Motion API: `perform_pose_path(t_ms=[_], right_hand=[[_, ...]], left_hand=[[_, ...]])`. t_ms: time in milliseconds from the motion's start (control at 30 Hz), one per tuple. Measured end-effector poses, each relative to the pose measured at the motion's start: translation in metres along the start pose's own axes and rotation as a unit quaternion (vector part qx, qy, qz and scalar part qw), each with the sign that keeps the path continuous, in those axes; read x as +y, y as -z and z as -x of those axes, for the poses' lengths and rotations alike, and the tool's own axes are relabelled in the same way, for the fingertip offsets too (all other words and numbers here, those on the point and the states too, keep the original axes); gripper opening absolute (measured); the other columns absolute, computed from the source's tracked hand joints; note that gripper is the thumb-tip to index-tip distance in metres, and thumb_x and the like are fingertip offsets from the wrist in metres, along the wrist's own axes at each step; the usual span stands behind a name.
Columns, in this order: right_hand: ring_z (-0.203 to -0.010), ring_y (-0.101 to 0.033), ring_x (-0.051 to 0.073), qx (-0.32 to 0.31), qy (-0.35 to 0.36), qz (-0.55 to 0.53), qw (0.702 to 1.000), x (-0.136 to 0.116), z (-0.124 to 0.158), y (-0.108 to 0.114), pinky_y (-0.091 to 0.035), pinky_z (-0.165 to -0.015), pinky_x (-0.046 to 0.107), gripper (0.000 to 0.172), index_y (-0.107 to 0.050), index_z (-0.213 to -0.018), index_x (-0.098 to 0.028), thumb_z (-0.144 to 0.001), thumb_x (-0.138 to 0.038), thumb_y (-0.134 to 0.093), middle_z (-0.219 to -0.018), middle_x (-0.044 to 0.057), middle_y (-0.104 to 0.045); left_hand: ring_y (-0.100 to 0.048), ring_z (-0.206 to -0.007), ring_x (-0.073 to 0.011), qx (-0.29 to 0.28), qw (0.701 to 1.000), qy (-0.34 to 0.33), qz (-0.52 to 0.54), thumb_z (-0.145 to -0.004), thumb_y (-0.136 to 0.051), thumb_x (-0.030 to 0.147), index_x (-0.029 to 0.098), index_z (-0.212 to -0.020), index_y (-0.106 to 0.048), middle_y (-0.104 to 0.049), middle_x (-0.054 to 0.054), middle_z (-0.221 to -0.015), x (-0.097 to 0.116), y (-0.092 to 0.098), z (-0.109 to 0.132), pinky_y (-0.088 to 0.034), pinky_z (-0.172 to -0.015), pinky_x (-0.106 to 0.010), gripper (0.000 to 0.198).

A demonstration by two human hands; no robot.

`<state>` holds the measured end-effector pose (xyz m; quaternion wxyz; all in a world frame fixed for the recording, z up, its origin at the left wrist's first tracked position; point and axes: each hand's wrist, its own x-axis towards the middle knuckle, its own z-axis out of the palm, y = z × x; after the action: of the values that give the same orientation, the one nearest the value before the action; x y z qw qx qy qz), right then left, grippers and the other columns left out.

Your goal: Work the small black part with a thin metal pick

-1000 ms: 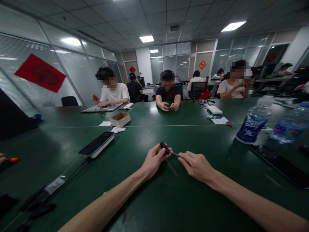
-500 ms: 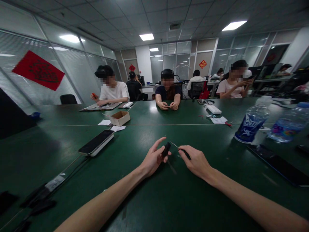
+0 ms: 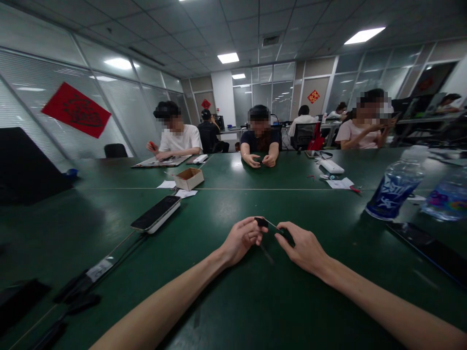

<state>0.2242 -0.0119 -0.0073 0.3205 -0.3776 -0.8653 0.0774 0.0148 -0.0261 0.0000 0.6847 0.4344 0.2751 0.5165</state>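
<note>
My left hand (image 3: 241, 239) is curled around a small black part (image 3: 260, 222), pinched at its fingertips above the green table (image 3: 226, 296). My right hand (image 3: 303, 246) is closed on a thin tool with a metal tip (image 3: 274, 225) that points at the black part. The two hands are close together at the middle of the table, a little above its surface.
A phone on a white power bank (image 3: 156, 214) lies to the left with a cable running toward me. A small cardboard box (image 3: 188, 178) sits beyond it. Two water bottles (image 3: 396, 184) and a dark phone (image 3: 430, 250) are at the right. Several people sit across the table.
My left index finger, stretched out half a second ago, has curled back over the black part. Both hands have drawn closer together, with the tool tip again at the part.
</note>
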Motion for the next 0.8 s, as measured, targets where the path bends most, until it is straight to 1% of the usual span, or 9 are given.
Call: perform_pose_path(t_ms=[100,167,233,300,367,433,600,667,800], right_hand=[[-0.065,-0.057,0.014,0.002,-0.010,-0.007,1.000,-0.001,0.000,0.001,-0.046,-0.058,0.025,0.020,-0.051,-0.107,-0.019,-0.094,-0.031,-0.043,-0.090,0.005,-0.059],[-0.065,-0.056,0.014,0.003,-0.018,-0.014,1.000,-0.001,0.000,0.002,-0.046,-0.058,0.025,0.020,-0.050,-0.109,-0.019,-0.094,-0.031,-0.043,-0.092,0.005,-0.059],[-0.065,-0.056,0.014,-0.001,-0.023,-0.020,1.000,-0.002,0.000,0.003,-0.046,-0.058,0.025,0.022,-0.048,-0.111,-0.019,-0.094,-0.030,-0.042,-0.094,0.005,-0.058],[-0.066,-0.056,0.013,-0.012,-0.017,-0.022,1.000,-0.002,0.000,0.003,-0.046,-0.058,0.024,0.023,-0.048,-0.113,-0.020,-0.094,-0.030,-0.042,-0.096,0.004,-0.058],[-0.068,-0.056,0.013,-0.025,-0.003,-0.018,1.000,-0.002,0.000,0.003,-0.046,-0.059,0.024,0.023,-0.048,-0.114,-0.020,-0.094,-0.029,-0.043,-0.097,0.004,-0.057],[-0.069,-0.055,0.013,-0.033,0.010,-0.008,0.999,-0.002,0.000,0.003,-0.046,-0.060,0.024,0.024,-0.049,-0.115,-0.020,-0.093,-0.028,-0.044,-0.096,0.005,-0.057],[-0.066,-0.055,0.013,-0.029,0.027,0.014,0.999,0.000,0.001,0.000,-0.045,-0.061,0.024,0.025,-0.052,-0.113,-0.018,-0.091,-0.026,-0.045,-0.091,0.004,-0.059],[-0.064,-0.054,0.012,-0.024,0.035,0.016,0.999,0.000,0.001,0.000,-0.044,-0.060,0.023,0.024,-0.054,-0.112,-0.018,-0.091,-0.026,-0.045,-0.087,0.004,-0.059],[-0.063,-0.053,0.011,-0.027,0.042,0.021,0.999,0.001,0.001,0.000,-0.042,-0.059,0.022,0.024,-0.055,-0.111,-0.018,-0.090,-0.025,-0.045,-0.085,0.004,-0.059]], left_hand=[[-0.052,-0.063,-0.0082,0.013,1.000,-0.009,-0.015,-0.076,-0.070,0.028,0.012,-0.103,-0.060,-0.062,-0.008,-0.086,-0.002,0.001,-0.001,-0.038,-0.060,-0.021,0.033],[-0.049,-0.058,-0.0065,0.029,0.999,-0.020,-0.017,-0.078,-0.068,0.031,0.011,-0.097,-0.061,-0.058,-0.003,-0.075,-0.004,0.003,-0.002,-0.037,-0.057,-0.020,0.029],[-0.048,-0.057,-0.0057,0.044,0.998,-0.037,-0.010,-0.080,-0.066,0.034,0.011,-0.094,-0.061,-0.055,-0.001,-0.070,-0.006,0.005,-0.003,-0.036,-0.056,-0.019,0.027],[-0.052,-0.064,-0.0074,0.057,0.997,-0.053,0.000,-0.081,-0.064,0.035,0.012,-0.095,-0.060,-0.057,-0.003,-0.078,-0.008,0.006,-0.004,-0.038,-0.058,-0.019,0.026],[-0.057,-0.077,-0.0115,0.068,0.996,-0.062,0.006,-0.082,-0.063,0.035,0.014,-0.097,-0.060,-0.058,-0.006,-0.093,-0.009,0.008,-0.006,-0.042,-0.064,-0.021,0.026],[-0.058,-0.085,-0.0144,0.073,0.995,-0.067,0.005,-0.083,-0.061,0.036,0.015,-0.100,-0.059,-0.058,-0.008,-0.101,-0.010,0.009,-0.007,-0.043,-0.069,-0.023,0.027],[-0.059,-0.078,-0.0136,0.075,0.995,-0.072,-0.003,-0.085,-0.059,0.036,0.018,-0.117,-0.054,-0.060,-0.008,-0.096,-0.011,0.009,-0.007,-0.044,-0.073,-0.026,0.037],[-0.059,-0.082,-0.0151,0.079,0.994,-0.075,-0.005,-0.084,-0.060,0.036,0.019,-0.119,-0.054,-0.060,-0.008,-0.095,-0.010,0.008,-0.007,-0.044,-0.075,-0.027,0.039],[-0.056,-0.094,-0.0175,0.087,0.993,-0.081,-0.011,-0.084,-0.060,0.033,0.020,-0.116,-0.056,-0.059,-0.008,-0.099,-0.011,0.009,-0.007,-0.043,-0.076,-0.026,0.035]])
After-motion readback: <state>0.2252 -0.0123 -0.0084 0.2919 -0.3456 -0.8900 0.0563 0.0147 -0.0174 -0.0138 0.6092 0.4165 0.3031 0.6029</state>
